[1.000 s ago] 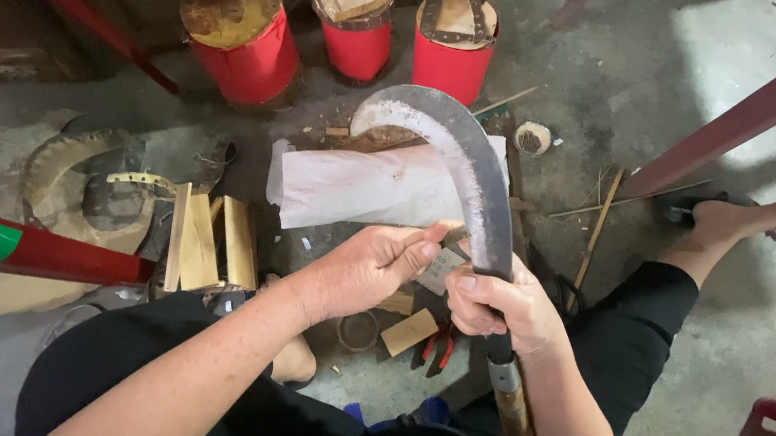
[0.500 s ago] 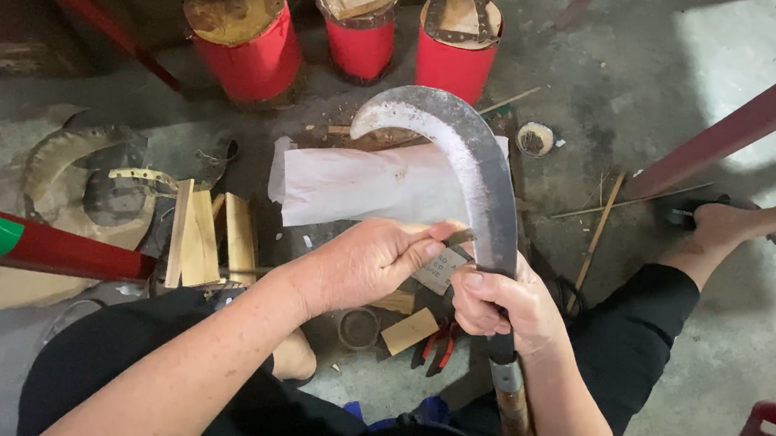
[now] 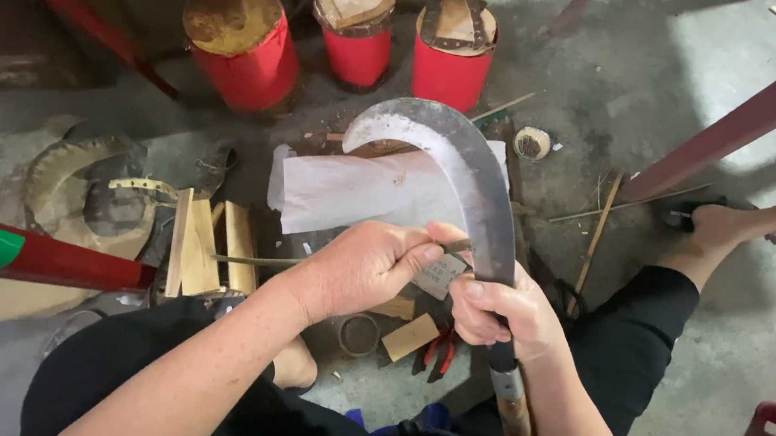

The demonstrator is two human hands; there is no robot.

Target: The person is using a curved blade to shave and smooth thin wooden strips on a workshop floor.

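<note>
My right hand grips a large curved sickle knife just below the blade, above its wooden handle. The blade stands upright and hooks over to the left. My left hand pinches a thin bamboo strip and holds its end against the blade's inner edge. The strip runs left from my fingers. A white sheet lies on the floor behind the blade. I sit on the floor in black trousers, my bare foot stretched out to the right.
Three red cylinders capped with wood stand at the back. Cut bamboo blocks lie left of my hands, a red and green pole beyond them. Red-handled pliers, a metal ring and wood scraps lie by my knees. Dark red bars slant at right.
My left hand has shifted slightly right, bringing the strip's end up to the blade. The sickle and my right hand stay about where they were.
</note>
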